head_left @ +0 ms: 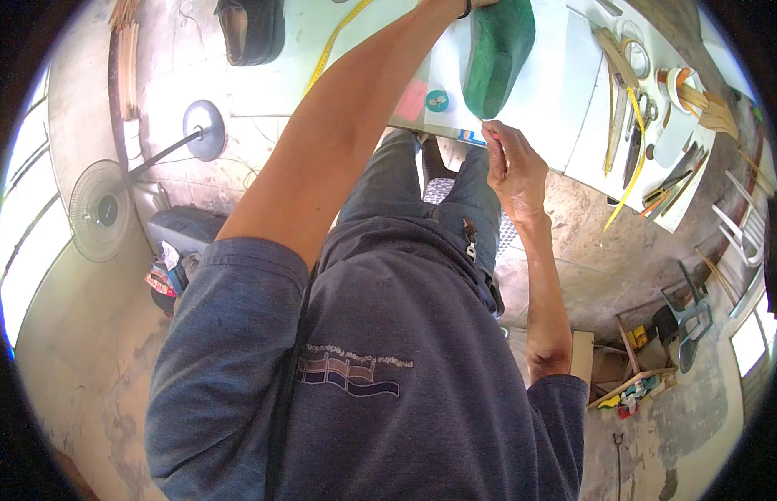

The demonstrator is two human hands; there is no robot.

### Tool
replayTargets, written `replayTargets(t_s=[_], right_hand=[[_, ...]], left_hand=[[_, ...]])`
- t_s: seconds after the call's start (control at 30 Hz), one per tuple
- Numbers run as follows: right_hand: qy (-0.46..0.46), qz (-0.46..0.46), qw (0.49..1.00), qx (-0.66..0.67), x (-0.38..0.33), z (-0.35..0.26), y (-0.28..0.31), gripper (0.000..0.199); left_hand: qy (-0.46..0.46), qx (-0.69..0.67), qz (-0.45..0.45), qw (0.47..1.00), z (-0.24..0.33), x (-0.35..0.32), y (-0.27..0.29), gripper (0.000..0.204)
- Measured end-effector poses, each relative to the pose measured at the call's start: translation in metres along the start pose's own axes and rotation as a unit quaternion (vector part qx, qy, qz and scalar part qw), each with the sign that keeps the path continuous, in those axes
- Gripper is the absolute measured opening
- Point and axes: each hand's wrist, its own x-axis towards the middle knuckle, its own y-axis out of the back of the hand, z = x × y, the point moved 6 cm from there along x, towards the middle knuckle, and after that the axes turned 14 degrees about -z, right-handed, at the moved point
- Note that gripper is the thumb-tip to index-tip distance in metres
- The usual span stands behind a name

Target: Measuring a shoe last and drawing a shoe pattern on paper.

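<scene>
A green shoe last point(499, 63) extends over the near edge of the worktable, its narrower end pointing toward me. My left arm reaches across to its far end. Only a sliver of my left hand point(484, 2) shows at the upper rim, by the last, and its fingers are hidden. Just below the last's near end, my right hand point(517, 163) is closed in a pinch, thumb and forefinger pressed together. Whatever sits between those fingertips is too small to make out. Beside the last lie a pink paper point(412, 100) and a round teal disc point(437, 101).
Dark shoes point(253, 32) and a yellow measuring tape point(330, 46) occupy the table's left part. On the right are scissors point(648, 108), knives, another yellow tape point(633, 159) and a white cup point(683, 83) of tools. A standing fan point(102, 210) is at the left.
</scene>
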Motion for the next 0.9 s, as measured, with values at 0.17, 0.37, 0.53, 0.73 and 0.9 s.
replayTargets(t_s=[0.17, 0.37, 0.53, 0.73, 0.9], right_hand=[[-0.017, 0.005, 1.0, 0.0, -0.004, 0.006, 0.002, 0.017], [-0.035, 0.003, 0.999, 0.01, -0.017, 0.012, 0.004, 0.017], [-0.006, 0.012, 0.998, 0.054, -0.009, 0.004, -0.002, 0.017], [0.01, 0.006, 0.999, 0.036, -0.005, 0.003, 0.0, 0.017], [0.026, 0.015, 0.999, 0.03, -0.004, 0.003, 0.0, 0.018]], left_hand=[[-0.022, -0.041, 0.064, 0.997, 0.008, -0.018, 0.011, 0.047], [0.01, 0.067, 0.043, 0.997, -0.011, -0.101, -0.009, 0.028], [-0.079, 0.096, 0.083, 0.989, -0.008, -0.138, -0.007, 0.031], [-0.06, 0.243, -0.003, 0.968, 0.007, -0.151, -0.026, 0.07], [-0.063, 0.263, 0.002, 0.963, 0.009, -0.151, -0.029, 0.073]])
